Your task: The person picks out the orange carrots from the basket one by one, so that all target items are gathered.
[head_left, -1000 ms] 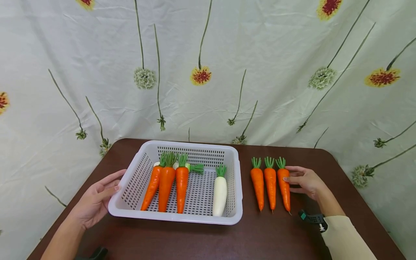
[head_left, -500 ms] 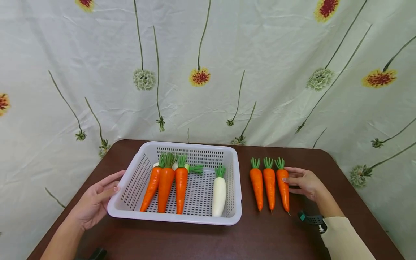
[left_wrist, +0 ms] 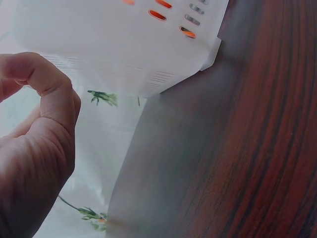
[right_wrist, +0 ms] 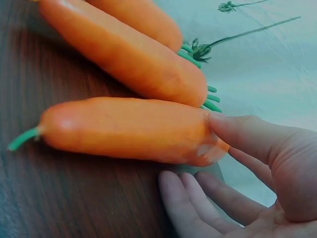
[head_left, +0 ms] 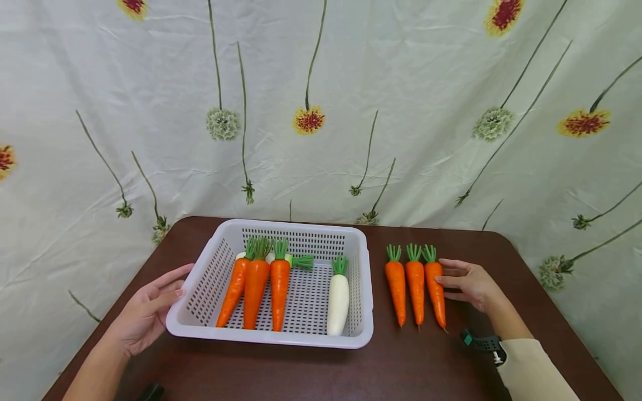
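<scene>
In the head view a white perforated basket (head_left: 367, 289) stands on the table, holding several carrots (head_left: 257, 295) and white radishes (head_left: 338, 303), some partly hidden under the carrots. My left hand (head_left: 150, 312) grips the basket's left rim, its thumb at the edge and the fingertips hidden behind the side wall. To the right of the basket, 3 carrots (head_left: 416, 287) lie side by side, green tops away from me. On the rightmost carrot (right_wrist: 124, 129), the thumb of my right hand (right_wrist: 237, 193) rests near the leafy end. The other fingers extend loosely beside it.
The dark brown table (head_left: 281, 373) has rounded far corners and meets a flower-printed cloth (head_left: 321, 72) behind. A small black object (head_left: 151, 392) shows by my left forearm. A black strap with a green piece (head_left: 478, 340) sits at my right wrist.
The rightmost carrot has shifted slightly left at its top, nearer the middle one, with my right hand at its side. My left hand and the basket stay in place.
</scene>
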`<control>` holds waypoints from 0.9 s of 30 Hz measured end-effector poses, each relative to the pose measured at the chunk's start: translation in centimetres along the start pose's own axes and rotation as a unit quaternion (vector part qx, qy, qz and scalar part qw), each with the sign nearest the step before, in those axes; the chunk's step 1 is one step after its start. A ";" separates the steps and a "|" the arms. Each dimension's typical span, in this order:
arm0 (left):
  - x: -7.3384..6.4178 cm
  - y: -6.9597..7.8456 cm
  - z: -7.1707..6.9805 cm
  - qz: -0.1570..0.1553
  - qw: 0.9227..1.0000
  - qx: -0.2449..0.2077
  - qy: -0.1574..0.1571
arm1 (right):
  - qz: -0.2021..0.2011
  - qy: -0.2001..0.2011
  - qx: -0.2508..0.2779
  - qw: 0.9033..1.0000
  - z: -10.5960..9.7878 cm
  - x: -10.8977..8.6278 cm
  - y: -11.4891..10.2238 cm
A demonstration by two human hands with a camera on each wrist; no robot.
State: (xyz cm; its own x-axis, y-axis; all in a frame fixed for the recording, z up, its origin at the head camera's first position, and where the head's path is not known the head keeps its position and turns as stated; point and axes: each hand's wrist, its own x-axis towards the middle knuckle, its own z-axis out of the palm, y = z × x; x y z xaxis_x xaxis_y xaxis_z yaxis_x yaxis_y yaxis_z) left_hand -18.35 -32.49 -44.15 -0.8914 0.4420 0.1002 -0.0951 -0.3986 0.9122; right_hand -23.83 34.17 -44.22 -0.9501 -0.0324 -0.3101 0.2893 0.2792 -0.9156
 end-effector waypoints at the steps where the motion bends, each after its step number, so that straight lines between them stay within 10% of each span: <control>1: 0.0 0.0 0.0 0.000 1.000 0.000 -0.001 | -0.002 0.001 -0.005 1.000 0.1 -0.1 0.0; 10: 0.0 -0.1 -0.1 -0.001 1.000 0.001 0.003 | -0.041 0.047 -0.069 0.996 0.9 -0.7 -0.5; 18: 0.0 -0.1 -0.1 0.002 1.000 0.008 0.008 | -0.114 0.117 -0.162 0.973 2.0 -1.1 -1.5; 27: -0.1 -0.1 0.0 0.002 1.000 0.012 0.008 | -0.145 0.133 -0.118 0.973 4.3 -2.4 -3.2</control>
State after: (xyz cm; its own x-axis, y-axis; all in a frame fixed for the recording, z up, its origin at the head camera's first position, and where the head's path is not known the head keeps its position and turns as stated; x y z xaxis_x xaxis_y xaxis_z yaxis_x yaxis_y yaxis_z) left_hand -18.31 -32.49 -44.28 -0.8985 0.4278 0.0980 -0.0812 -0.3815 0.9208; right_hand -22.03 29.26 -41.62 -0.9935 0.0977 0.0591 -0.0012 0.5089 -0.8608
